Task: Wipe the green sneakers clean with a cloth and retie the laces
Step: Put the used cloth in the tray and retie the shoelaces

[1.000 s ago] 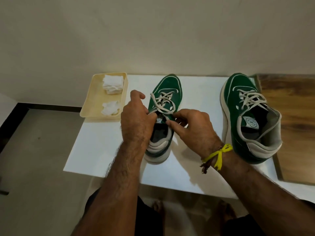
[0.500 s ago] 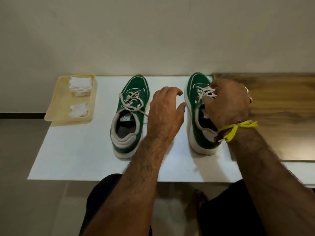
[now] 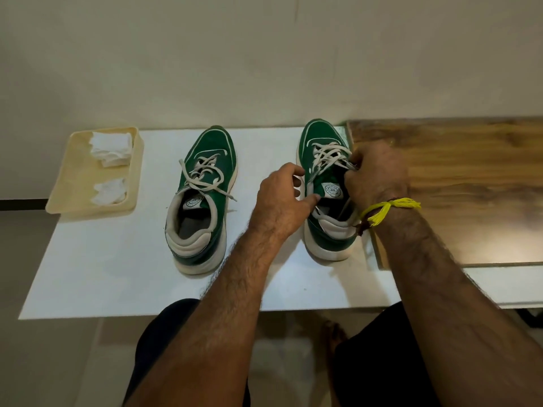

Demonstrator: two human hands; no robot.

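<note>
Sitting side by side on the white table (image 3: 88,268) are two green sneakers, toes pointing twd the wall, heels twd the person. Left sneaker (image 3: 202,201) is standing well apart from both hands; its off-white laces (image 3: 202,179) are lying loose across the tongue w/ ends trailing over the right side of the shoe, round logo patch showing on the tongue, grey padded collar & pale sole facing the camera. Right sneaker (image 3: 323,183) is standing just beside the edge of a wooden board (image 3: 458,186), same green upper w/ white trim line near the toe, pale sole, grey heel collar partly hidden by the wrists. Its laces (image 3: 327,155) are criss-crossing loosely over the tongue.

Left hand (image 3: 279,201) is reaching in from the left side of that shoe, fingers curling, thumb tip touching the collar by the tongue patch; can't tell whether it's actually pinching a lace or the collar. Right hand (image 3: 377,177) is coming over the shoe's right side, knuckles up, fingers curling in & pinching the lace strands near the top eyelets. Yellow thread band (image 3: 388,208) is sitting on the right wrist. Both forearms are stretching fwd from the bottom of the view.

At the table's far-left corner a cream tray (image 3: 70,183) is holding two crumpled white cloths, one (image 3: 111,148) at the back, one (image 3: 108,190) nearer, well apart from the shoes.
</note>
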